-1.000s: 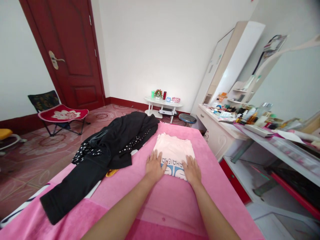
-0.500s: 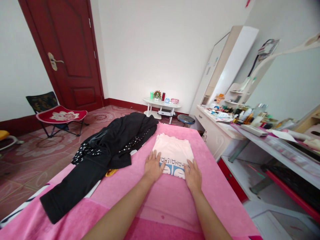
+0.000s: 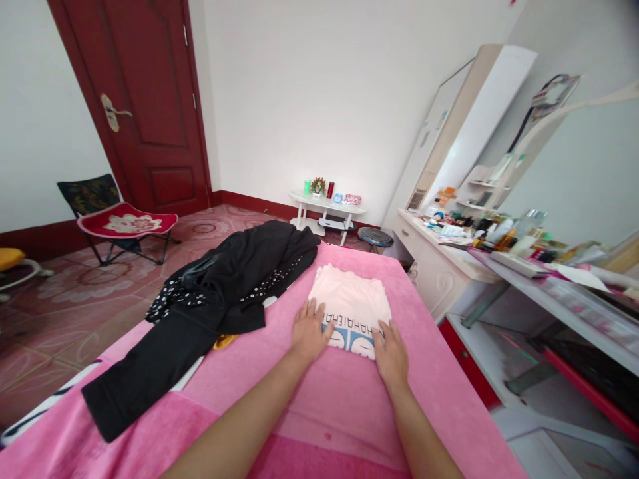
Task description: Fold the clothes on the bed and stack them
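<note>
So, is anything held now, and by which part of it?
Nothing looks gripped: the left hand and right hand rest on the folded pink garment, at its near left and right edges.

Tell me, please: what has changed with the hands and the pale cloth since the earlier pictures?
The right hand moved a little to the right, toward the edge of the pale cloth, so more of its printed letters show. Nothing was visibly grasped or released. The left hand stayed at the cloth's left side; the black clothes stayed on the pink cover.
</note>
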`<action>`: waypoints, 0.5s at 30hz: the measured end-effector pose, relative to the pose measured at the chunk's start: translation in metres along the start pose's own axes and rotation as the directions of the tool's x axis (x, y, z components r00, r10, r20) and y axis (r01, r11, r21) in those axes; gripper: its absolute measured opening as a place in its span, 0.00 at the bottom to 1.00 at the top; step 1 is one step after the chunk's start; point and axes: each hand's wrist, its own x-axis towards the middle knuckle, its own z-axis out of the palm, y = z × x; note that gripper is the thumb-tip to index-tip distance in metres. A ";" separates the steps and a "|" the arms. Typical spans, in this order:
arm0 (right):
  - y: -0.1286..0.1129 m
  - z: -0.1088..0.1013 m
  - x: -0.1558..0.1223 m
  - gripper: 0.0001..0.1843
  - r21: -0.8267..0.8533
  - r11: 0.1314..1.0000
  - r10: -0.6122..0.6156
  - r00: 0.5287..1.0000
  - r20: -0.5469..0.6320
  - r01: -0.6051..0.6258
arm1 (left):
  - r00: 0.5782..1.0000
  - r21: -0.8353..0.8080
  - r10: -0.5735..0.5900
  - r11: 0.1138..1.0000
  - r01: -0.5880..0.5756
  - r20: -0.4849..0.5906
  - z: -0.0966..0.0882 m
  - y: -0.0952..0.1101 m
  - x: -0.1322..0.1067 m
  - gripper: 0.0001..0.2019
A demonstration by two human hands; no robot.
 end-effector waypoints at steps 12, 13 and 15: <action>0.003 0.001 0.001 0.29 0.070 0.998 0.005 1.000 -0.022 -0.003 | 0.999 -0.019 0.020 1.000 -0.020 -0.030 0.004 -0.003 0.002 0.29; 0.003 0.001 0.001 0.29 0.075 0.997 0.003 1.000 -0.024 -0.002 | 0.999 -0.018 0.020 1.000 -0.021 -0.032 0.004 -0.003 0.002 0.29; 0.004 0.002 0.001 0.29 0.084 0.996 0.003 1.000 -0.027 0.000 | 0.999 -0.015 0.018 1.000 -0.018 -0.034 0.005 -0.003 0.002 0.29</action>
